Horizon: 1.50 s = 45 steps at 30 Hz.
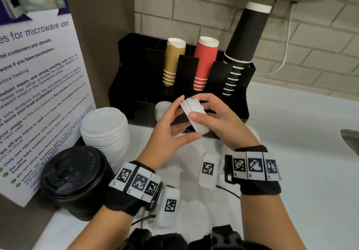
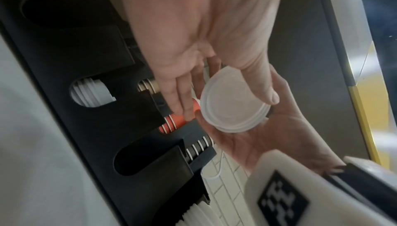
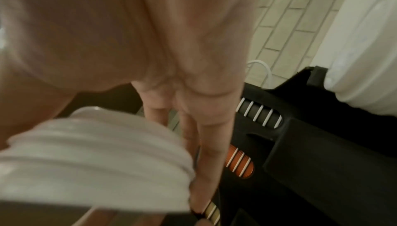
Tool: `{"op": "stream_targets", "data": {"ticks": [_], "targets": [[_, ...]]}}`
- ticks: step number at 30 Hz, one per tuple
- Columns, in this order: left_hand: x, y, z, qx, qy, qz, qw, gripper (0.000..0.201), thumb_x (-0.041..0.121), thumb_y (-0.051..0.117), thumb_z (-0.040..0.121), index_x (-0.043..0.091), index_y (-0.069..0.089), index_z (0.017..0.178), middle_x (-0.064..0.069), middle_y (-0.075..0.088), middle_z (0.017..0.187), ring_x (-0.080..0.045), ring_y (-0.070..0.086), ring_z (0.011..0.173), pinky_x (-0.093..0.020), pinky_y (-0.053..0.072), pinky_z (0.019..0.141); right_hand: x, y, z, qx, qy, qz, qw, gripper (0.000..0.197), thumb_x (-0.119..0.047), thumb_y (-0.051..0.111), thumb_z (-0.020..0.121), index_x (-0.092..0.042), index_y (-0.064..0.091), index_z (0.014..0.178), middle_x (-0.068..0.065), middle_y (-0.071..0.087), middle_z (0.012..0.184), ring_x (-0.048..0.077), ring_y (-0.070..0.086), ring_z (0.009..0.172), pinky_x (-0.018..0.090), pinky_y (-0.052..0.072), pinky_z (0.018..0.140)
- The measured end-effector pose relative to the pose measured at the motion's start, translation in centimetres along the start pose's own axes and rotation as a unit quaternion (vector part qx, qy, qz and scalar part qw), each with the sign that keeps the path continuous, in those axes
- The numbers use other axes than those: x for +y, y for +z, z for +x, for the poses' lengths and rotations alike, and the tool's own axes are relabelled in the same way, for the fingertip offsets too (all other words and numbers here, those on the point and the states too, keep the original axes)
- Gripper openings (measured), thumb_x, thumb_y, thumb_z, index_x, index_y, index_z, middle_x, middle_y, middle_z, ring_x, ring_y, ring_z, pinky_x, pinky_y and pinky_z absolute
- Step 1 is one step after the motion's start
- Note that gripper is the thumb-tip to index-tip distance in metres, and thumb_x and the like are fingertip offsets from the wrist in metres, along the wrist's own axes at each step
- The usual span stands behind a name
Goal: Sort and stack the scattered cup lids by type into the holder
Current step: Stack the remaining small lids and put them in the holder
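Observation:
A short stack of small translucent white lids [image 1: 194,113] is held tilted in front of the black holder [image 1: 242,102]. My right hand [image 1: 200,105] grips the stack, thumb on its side and fingers curled over the far side. My left hand [image 1: 184,121] is at the stack's left end with straight fingers [image 2: 176,97], its thumb resting on the face of the end lid [image 2: 232,104]. The right wrist view has the lid stack [image 3: 96,161] close and blurred beside my right fingers [image 3: 210,136]. More small white lids [image 1: 162,109] sit in a front slot of the holder.
The holder carries tan [image 1: 172,63], red [image 1: 205,63] and black [image 1: 244,41] cup stacks. On the counter to the left stand a tall stack of large white lids [image 1: 105,133] and a stack of black lids [image 1: 77,179]. A notice board [image 1: 38,84] is left, a sink edge [image 1: 349,139] right.

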<state>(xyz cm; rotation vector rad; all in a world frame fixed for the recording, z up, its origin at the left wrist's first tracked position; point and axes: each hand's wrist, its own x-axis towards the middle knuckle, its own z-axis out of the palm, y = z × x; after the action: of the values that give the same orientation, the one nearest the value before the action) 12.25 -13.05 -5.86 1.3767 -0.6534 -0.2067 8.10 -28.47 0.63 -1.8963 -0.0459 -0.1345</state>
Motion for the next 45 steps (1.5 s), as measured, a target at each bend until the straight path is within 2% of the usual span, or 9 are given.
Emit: {"op": "stream_targets", "data": {"ticks": [6, 11, 15, 27, 32, 36, 39, 42, 45], "targets": [[0.0, -0.3, -0.1, -0.008, 0.006, -0.014, 1.0, 0.082, 0.018, 0.08, 0.075, 0.038, 0.037, 0.143, 0.005, 0.053, 0.138, -0.015, 0.065, 0.113, -0.028, 0.053, 0.092, -0.3, -1.2, -0.2, -0.062, -0.005, 0.006, 0.998, 0.05, -0.04, 0.068, 0.08, -0.033, 0.054, 0.127, 0.008, 0.067, 0.112, 0.023, 0.067, 0.101, 0.04, 0.056, 0.084], [0.0, -0.6, -0.2, -0.016, 0.01, -0.02, 1.0, 0.081, 0.022, 0.081, 0.072, 0.042, 0.039, 0.138, 0.011, 0.049, 0.138, -0.01, 0.063, 0.113, -0.022, 0.052, 0.089, -0.5, -1.8, -0.6, -0.083, -0.018, -0.02, 0.996, 0.06, -0.028, 0.077, 0.072, -0.03, 0.055, 0.128, -0.001, 0.065, 0.119, 0.017, 0.064, 0.108, 0.033, 0.054, 0.086], [0.2, -0.3, -0.2, -0.007, 0.017, -0.019, 1.0, 0.079, 0.026, 0.079, 0.069, 0.046, 0.04, 0.134, 0.017, 0.05, 0.133, -0.008, 0.064, 0.111, -0.02, 0.053, 0.085, -0.2, -1.7, -0.6, -0.074, -0.011, -0.001, 0.997, 0.063, -0.031, 0.081, 0.067, -0.033, 0.056, 0.125, 0.003, 0.066, 0.116, 0.022, 0.067, 0.103, 0.043, 0.056, 0.085], [-0.1, -0.5, -0.1, -0.019, 0.006, -0.006, 1.0, 0.08, 0.029, 0.079, 0.069, 0.049, 0.038, 0.135, 0.016, 0.046, 0.139, -0.008, 0.062, 0.115, -0.026, 0.051, 0.097, -0.3, -1.7, -0.6, -0.061, -0.033, -0.041, 0.997, 0.062, -0.028, 0.082, 0.065, -0.029, 0.057, 0.122, -0.004, 0.067, 0.111, 0.012, 0.066, 0.102, 0.025, 0.055, 0.082], [-0.4, -0.5, 0.0, 0.001, 0.002, -0.01, 1.0, 0.088, 0.031, 0.08, 0.066, 0.052, 0.032, 0.136, 0.023, 0.044, 0.136, 0.0, 0.059, 0.117, -0.019, 0.048, 0.097, -0.7, -1.6, 0.3, -0.07, -0.036, -0.067, 0.995, 0.059, -0.023, 0.083, 0.067, -0.031, 0.058, 0.12, -0.007, 0.067, 0.109, 0.008, 0.066, 0.099, 0.019, 0.053, 0.077], [-1.2, -0.9, 0.2, 0.058, -0.086, 0.028, 0.994, 0.09, 0.045, 0.079, 0.063, 0.045, 0.032, 0.139, 0.013, 0.046, 0.136, -0.011, 0.061, 0.113, -0.018, 0.053, 0.084, -2.2, -1.9, 3.4, -0.049, -0.077, -0.074, 0.993, 0.056, -0.015, 0.084, 0.066, -0.022, 0.059, 0.116, -0.006, 0.064, 0.111, 0.005, 0.062, 0.1, 0.018, 0.05, 0.079], [-2.1, -1.2, 0.1, 0.026, -0.185, 0.133, 0.973, 0.054, 0.042, 0.077, 0.077, 0.035, 0.052, 0.124, 0.005, 0.05, 0.134, -0.009, 0.059, 0.103, -0.011, 0.047, 0.066, -3.2, -1.4, 7.5, -0.003, -0.107, -0.142, 0.984, 0.059, -0.016, 0.086, 0.067, -0.017, 0.057, 0.118, -0.005, 0.061, 0.11, 0.004, 0.06, 0.098, 0.015, 0.05, 0.079], [-2.9, -1.4, 0.1, -0.017, -0.221, 0.184, 0.958, 0.044, 0.043, 0.076, 0.079, 0.03, 0.058, 0.117, 0.006, 0.053, 0.125, -0.011, 0.06, 0.102, -0.022, 0.049, 0.082, -3.0, 0.4, 11.6, -0.014, -0.086, -0.254, 0.963, 0.062, -0.024, 0.085, 0.068, -0.017, 0.052, 0.12, -0.003, 0.058, 0.112, 0.012, 0.057, 0.103, 0.022, 0.049, 0.081], [-2.7, -1.4, 0.3, -0.034, -0.238, 0.196, 0.951, 0.042, 0.045, 0.075, 0.079, 0.03, 0.059, 0.115, 0.009, 0.054, 0.117, -0.01, 0.059, 0.103, -0.025, 0.048, 0.082, -1.6, 2.6, 14.1, -0.066, -0.039, -0.399, 0.914, 0.07, -0.03, 0.082, 0.07, -0.015, 0.046, 0.129, 0.008, 0.054, 0.122, 0.02, 0.054, 0.103, 0.027, 0.044, 0.077]]}}
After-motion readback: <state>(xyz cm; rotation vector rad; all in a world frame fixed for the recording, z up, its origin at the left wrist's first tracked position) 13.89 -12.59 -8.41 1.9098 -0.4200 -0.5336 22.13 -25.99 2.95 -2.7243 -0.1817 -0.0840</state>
